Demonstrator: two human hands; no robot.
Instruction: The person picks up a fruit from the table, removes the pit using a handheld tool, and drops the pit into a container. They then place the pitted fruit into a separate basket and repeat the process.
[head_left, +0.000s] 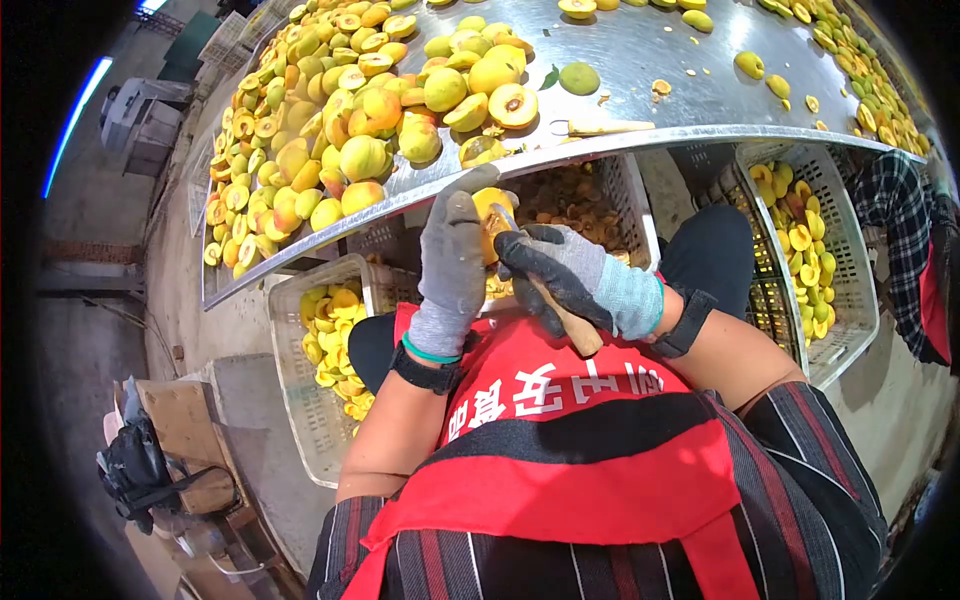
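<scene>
My left hand (450, 275), in a grey work glove, grips a yellow peach half (487, 203) just below the table's front edge. In my right hand (575, 270), also gloved, is a pitting knife (572, 325) with a wooden handle that points down toward my apron. Its metal end touches the peach half; the exact shape of the tip is hidden by the fruit and fingers. On the metal table (690, 105) in front of me lies a large heap of halved peaches (340, 110). A second wooden-handled tool (610, 127) rests by the table edge.
Below the table, a crate (640, 205) holds brown pits and scraps. Crates of yellow peach halves stand at left (285, 385) and right (850, 260). A person's checked sleeve (890, 220) shows at far right. Cardboard boxes (180, 420) lie at lower left.
</scene>
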